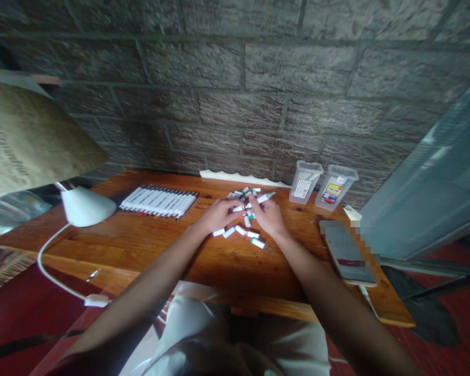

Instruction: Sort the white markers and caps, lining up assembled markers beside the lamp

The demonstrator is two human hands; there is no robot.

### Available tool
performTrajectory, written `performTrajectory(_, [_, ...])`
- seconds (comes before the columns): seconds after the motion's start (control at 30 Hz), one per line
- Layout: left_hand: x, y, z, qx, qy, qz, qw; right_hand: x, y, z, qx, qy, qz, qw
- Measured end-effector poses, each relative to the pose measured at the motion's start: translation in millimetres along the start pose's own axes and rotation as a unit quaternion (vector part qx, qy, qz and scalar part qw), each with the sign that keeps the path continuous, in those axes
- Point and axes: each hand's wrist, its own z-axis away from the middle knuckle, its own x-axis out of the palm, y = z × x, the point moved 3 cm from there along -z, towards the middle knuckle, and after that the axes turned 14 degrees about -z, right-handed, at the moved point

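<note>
In front of me on the wooden desk, my right hand (269, 218) grips a white marker (266, 197), its tapered end pointing right. Just left of it, my left hand (216, 215) has a short white marker cap (238, 208) at its fingertips. Around and between both hands lie several loose white caps with coloured ends, among them a green-ended cap (258, 243) nearest me. Some caps are partly hidden behind my fingers. Farther left, many white markers (159, 201) with dark ends lie side by side in a row.
Two clear plastic containers (305, 181) stand upright at the back right. A tablet (347, 253) with a plugged-in cable lies at the right edge of the wooden desk (141, 245). On the left stands a lamp (86, 206) with its cord. A brick wall rises behind.
</note>
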Motion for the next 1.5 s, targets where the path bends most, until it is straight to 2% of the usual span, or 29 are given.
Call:
performTrajectory(0.43, [-3.7, 3, 1, -0.010, 0.003, -0.007, 1.000, 0, -3, 0, 0.002, -0.008, -0.003, 1.000])
performTrajectory(0.9, [-3.5, 3, 1, -0.011, -0.005, -0.005, 1.000, 3, -5, 2, -0.028, -0.026, 0.021, 0.999])
performTrajectory(1.17, [-2.1, 3, 2, -0.006, -0.020, 0.002, 1.000, 7, -9, 6, -0.061, -0.063, 0.027, 0.996])
performTrajectory(1.37, [0.9, 1, 2, 0.012, -0.040, -0.033, 0.999, 12, -12, 10, -0.065, -0.113, 0.082, 0.988])
performTrajectory(1.5, [2.0, 0, 2, 0.024, -0.047, -0.038, 0.998, 15, -13, 12, -0.079, -0.129, 0.077, 0.985])
